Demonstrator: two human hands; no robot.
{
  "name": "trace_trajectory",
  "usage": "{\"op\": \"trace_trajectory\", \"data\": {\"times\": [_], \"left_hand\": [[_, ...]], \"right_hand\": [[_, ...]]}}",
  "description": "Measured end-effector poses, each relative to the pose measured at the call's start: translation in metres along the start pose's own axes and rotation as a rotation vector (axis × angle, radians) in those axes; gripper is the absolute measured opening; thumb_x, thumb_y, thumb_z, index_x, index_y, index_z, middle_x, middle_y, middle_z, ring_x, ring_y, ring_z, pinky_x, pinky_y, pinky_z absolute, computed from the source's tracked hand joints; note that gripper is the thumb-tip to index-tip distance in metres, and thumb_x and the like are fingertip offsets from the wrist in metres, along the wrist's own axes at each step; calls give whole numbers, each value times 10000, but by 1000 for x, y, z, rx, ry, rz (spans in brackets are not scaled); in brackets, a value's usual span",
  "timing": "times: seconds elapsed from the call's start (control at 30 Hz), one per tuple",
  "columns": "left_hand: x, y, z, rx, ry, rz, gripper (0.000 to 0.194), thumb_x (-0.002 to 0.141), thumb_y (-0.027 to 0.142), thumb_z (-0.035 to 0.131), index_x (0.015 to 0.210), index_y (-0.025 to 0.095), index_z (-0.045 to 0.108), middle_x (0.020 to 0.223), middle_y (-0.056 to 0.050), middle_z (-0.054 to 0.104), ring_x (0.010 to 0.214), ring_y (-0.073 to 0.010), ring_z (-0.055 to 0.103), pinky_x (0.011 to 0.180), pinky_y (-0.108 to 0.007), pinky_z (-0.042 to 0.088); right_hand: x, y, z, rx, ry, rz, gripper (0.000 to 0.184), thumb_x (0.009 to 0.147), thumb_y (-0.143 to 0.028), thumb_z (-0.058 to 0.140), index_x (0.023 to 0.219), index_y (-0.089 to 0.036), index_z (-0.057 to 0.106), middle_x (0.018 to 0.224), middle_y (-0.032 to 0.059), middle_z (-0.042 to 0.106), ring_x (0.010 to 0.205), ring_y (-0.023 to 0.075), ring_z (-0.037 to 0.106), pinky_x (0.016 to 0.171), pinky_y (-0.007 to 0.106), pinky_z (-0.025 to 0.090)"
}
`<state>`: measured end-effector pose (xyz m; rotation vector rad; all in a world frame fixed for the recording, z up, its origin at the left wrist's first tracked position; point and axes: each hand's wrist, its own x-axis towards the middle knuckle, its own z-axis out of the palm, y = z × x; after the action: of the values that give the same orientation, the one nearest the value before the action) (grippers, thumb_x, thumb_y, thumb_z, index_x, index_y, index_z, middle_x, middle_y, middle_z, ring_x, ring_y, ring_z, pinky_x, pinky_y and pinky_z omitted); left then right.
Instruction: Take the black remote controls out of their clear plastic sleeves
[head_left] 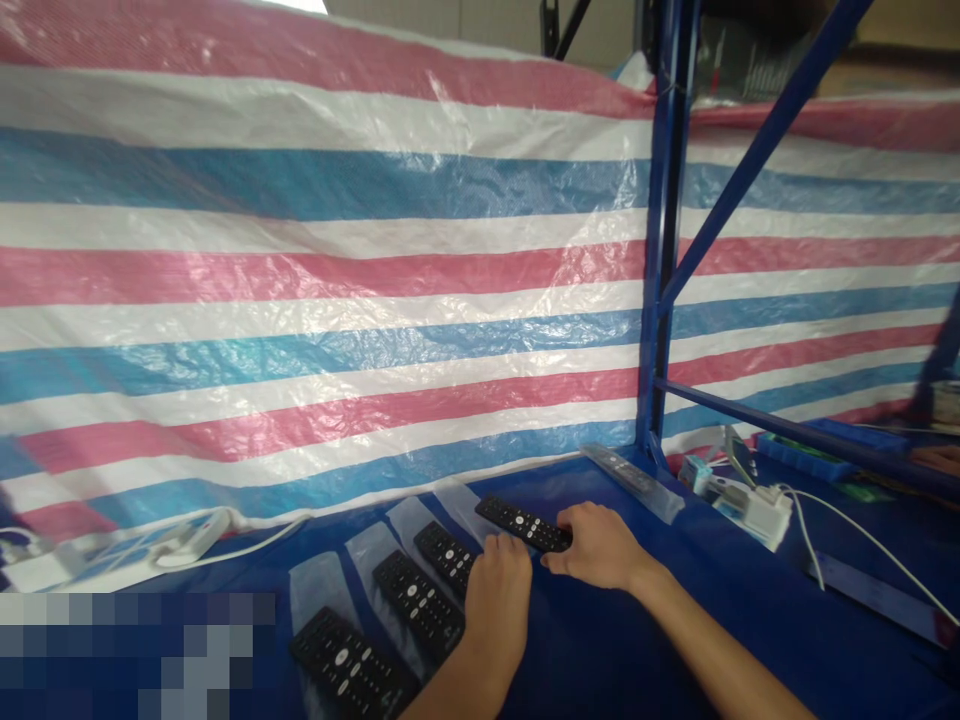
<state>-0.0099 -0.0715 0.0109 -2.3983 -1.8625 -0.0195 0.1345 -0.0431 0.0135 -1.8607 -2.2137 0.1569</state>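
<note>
My right hand [596,545] grips the near end of a black remote control [521,522] between thumb and fingers. The remote lies slanted, its far end over a clear plastic sleeve [456,500]. Just left of it, my left hand [499,600] is closed, fingers curled down; what they hold, if anything, is hidden. Beside that hand lies another remote [448,553], partly covered by it. Further left are two more remotes, a middle one [416,597] and a near-left one [349,660], each lying on a plastic sleeve [321,582].
A remote in a clear sleeve [634,482] lies at the back by the blue metal post [660,250]. White plugs and cables [761,512] sit at right, a power strip [191,540] at left. Striped sheeting [322,280] closes off the back of the blue table [600,650].
</note>
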Motion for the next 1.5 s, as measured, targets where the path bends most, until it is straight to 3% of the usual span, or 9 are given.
{"op": "trace_trajectory", "data": {"times": [0.13, 0.27, 0.4, 0.5, 0.63, 0.8, 1.2, 1.5], "left_hand": [[1, -7, 9, -4, 63, -21, 344, 856, -26, 371, 1026, 123, 631, 1020, -109, 632, 1004, -218, 597, 800, -296, 492], [14, -25, 13, -113, 68, -83, 286, 883, 52, 389, 973, 135, 647, 958, -98, 664, 954, -216, 624, 818, -303, 460], [35, -43, 11, -254, 37, -166, 227, 901, 179, 446, 913, 150, 671, 937, -94, 688, 924, -208, 642, 808, -287, 436], [47, -49, 8, -337, 45, -205, 193, 881, 202, 502, 908, 154, 687, 941, -84, 696, 932, -192, 641, 813, -265, 429], [51, -49, 9, -390, 60, -206, 173, 866, 209, 538, 875, 155, 701, 928, -79, 702, 939, -187, 638, 825, -258, 427], [46, -44, 10, -355, 50, -175, 189, 880, 199, 511, 911, 154, 692, 942, -81, 698, 913, -185, 641, 824, -270, 426], [31, -25, 13, -107, 56, -17, 323, 924, 88, 295, 971, 125, 613, 968, -109, 656, 932, -219, 628, 819, -316, 439], [36, -31, 19, -148, 31, 11, 288, 903, 67, 315, 957, 142, 588, 969, -83, 628, 925, -193, 607, 825, -291, 425]], "right_hand": [[-4, -2, -5, -18, 8, 8, 221, 644, -403, 649, 704, -197, 703, 797, 82, 734, 790, 269, 673, 603, 276, 378], [-11, 14, -30, 89, 16, 32, 262, 670, -451, 627, 622, -195, 656, 676, 37, 675, 691, 203, 622, 532, 250, 307], [-24, 36, -55, 295, -100, -14, 266, 681, -437, 625, 599, -184, 623, 569, -11, 573, 574, 140, 519, 487, 239, 265], [-31, 43, -62, 361, -202, -16, 226, 657, -394, 641, 588, -180, 631, 524, -28, 518, 527, 119, 457, 476, 242, 245], [-32, 39, -58, 323, -239, -15, 205, 616, -369, 668, 541, -182, 629, 498, -33, 491, 508, 112, 431, 463, 243, 226], [-27, 32, -47, 221, -199, 10, 223, 581, -404, 697, 567, -186, 655, 530, -17, 549, 550, 133, 504, 456, 227, 256], [-23, 6, -27, 2, -116, 20, 248, 600, -435, 657, 589, -189, 687, 624, 54, 683, 604, 206, 626, 467, 271, 241], [-18, 6, -19, -27, -60, -51, 206, 592, -401, 679, 637, -201, 684, 690, 42, 705, 684, 223, 650, 507, 273, 229]]}}
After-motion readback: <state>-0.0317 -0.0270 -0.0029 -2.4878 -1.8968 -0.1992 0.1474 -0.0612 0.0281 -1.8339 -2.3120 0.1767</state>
